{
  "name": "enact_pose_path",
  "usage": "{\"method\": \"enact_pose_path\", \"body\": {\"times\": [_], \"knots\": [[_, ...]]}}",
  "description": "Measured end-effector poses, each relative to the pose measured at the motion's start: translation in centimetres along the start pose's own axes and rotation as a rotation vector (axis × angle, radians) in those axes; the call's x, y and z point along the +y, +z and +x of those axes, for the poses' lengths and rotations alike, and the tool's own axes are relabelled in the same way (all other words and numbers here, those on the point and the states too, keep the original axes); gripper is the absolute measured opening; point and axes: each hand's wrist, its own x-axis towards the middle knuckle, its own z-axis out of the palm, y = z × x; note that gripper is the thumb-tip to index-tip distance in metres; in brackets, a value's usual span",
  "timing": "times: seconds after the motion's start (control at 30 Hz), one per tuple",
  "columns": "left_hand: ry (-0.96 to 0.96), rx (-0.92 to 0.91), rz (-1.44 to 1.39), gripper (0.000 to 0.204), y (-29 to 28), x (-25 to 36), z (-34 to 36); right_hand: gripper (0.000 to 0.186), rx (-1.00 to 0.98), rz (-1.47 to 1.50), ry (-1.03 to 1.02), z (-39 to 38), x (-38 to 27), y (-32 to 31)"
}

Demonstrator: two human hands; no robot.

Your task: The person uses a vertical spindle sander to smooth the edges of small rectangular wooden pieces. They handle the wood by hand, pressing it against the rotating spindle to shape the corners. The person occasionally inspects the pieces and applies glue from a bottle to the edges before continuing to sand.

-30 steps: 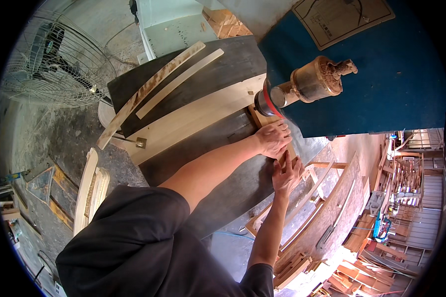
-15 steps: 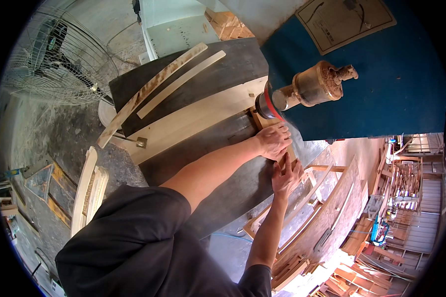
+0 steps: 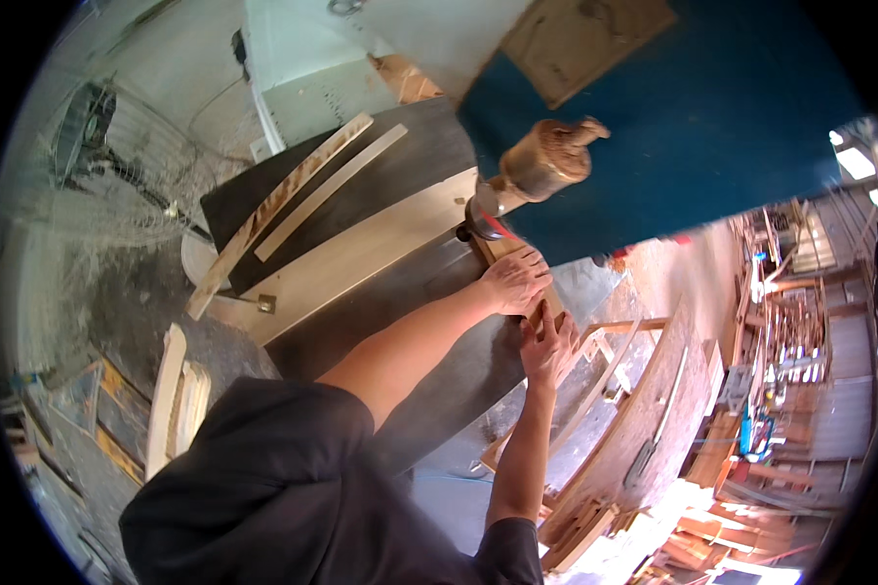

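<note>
My left hand is closed over a short brown piece of wood on the dark metal machine table. Close behind it, my right hand has its thumb and fingers on the near end of the same wood, much of which my hands cover. Just beyond the wood's far end sits a round dark machine part with a red edge. It is joined to a dusty, thick metal cylinder in front of a blue machine body.
A long pale board lies across the table, with two curved wood strips beyond it. A wire-cage fan stands at the far left. More pale pieces are at left; a worktable and stacked lumber at right.
The whole view has swung, so the machine appears farther left and the picture is blurrier. Both hands stay on the wood in nearly the same place beside the machine part.
</note>
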Motion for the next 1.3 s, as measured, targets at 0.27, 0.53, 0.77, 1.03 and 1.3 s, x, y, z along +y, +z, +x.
{"method": "enact_pose_path", "body": {"times": [0.27, 0.53, 0.77, 1.03, 1.3], "knots": [[0.045, 0.269, -0.111, 0.038, 3.1, 6.7, -9.9, 0.071, -0.088, 0.009, 0.045, -9.9, -3.8, -7.0], [-0.173, 0.563, -0.118, 0.018, -16.1, 6.4, -25.5, 0.076, -0.152, 0.132, 0.003, -15.7, -9.8, -10.2], [-0.77, 0.396, 0.492, 0.028, -24.3, -12.5, -30.7, 0.07, -0.054, 0.137, -0.012, -17.9, -11.6, -10.1], [-1.021, -0.011, 0.482, 0.032, -25.2, -15.6, -29.3, 0.067, 0.025, 0.244, -0.027, -17.6, -11.1, -9.7], [-0.819, 0.191, 0.574, 0.019, -28.6, -8.9, -31.6, 0.07, -0.027, 0.264, 0.032, -18.1, -10.8, -9.5]]}}
